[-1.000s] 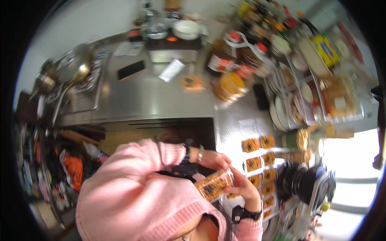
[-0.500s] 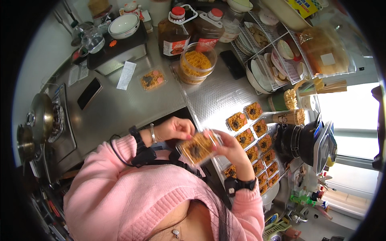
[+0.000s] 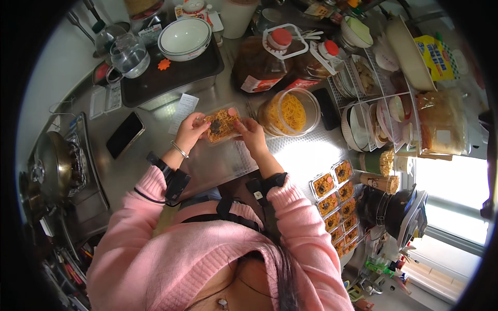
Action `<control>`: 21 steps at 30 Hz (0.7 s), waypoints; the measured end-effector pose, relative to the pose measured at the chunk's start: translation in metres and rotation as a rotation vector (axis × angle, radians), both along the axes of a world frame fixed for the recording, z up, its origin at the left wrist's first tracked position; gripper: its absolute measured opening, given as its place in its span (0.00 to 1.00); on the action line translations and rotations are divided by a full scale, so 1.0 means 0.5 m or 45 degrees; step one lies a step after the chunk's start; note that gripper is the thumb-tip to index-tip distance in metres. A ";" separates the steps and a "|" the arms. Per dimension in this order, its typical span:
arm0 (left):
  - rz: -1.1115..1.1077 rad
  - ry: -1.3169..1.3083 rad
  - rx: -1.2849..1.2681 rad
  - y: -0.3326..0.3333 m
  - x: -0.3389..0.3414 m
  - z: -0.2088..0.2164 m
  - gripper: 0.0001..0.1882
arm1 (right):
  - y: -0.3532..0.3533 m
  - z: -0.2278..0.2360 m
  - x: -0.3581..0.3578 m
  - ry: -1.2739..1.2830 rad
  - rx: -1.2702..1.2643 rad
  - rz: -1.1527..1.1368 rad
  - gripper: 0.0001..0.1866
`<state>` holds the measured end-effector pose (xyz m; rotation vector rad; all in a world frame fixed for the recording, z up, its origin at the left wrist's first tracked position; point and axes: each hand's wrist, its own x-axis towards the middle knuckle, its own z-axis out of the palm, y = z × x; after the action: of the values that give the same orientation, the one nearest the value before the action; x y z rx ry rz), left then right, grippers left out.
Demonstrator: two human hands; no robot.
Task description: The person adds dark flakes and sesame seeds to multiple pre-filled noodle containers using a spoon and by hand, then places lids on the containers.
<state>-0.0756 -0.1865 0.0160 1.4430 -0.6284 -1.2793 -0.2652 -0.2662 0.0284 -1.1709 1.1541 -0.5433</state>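
Observation:
My left hand (image 3: 191, 129) and my right hand (image 3: 253, 137) pinch opposite sides of a clear plastic food box (image 3: 222, 126). Inside lie orange-brown noodles, a dark topping in the middle and a round pink slice at a corner. It is over the steel counter, where another such box lay earlier; whether that one is beneath it I cannot tell. Just right of my right hand stands a clear round tub (image 3: 314, 120) of yellow noodles. Beyond the box lies a paper slip (image 3: 184, 107). Several similar filled boxes (image 3: 327, 206) stand in rows at the right.
Two large brown jugs (image 3: 259, 65) with red caps stand behind the tub. A dark phone (image 3: 126, 136) lies at the left. A white bowl (image 3: 184, 37) sits on a black tray (image 3: 140, 89). Wire racks (image 3: 374, 111) of dishes and skewer bundles (image 3: 381, 182) line the right.
Both hands have moved forward from near my chest onto the counter area beside the paper slip. My left fingers, curled beside a food box before, now grip a box's edge. The view has shifted.

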 end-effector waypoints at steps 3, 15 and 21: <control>0.008 -0.073 -0.026 -0.008 0.008 -0.032 0.14 | -0.005 0.018 0.013 0.484 -0.405 0.035 0.20; -0.077 -0.492 0.066 -0.016 0.007 -0.038 0.19 | -0.181 0.184 -0.179 1.347 -1.154 0.422 0.08; 0.114 -0.710 -0.376 0.010 -0.001 0.069 0.12 | -0.220 0.140 -0.171 1.736 -0.841 0.700 0.09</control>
<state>-0.0759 -0.1813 0.0503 1.5572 -1.0594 -0.6684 -0.3508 -0.3760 0.0984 -2.5011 1.6784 0.4830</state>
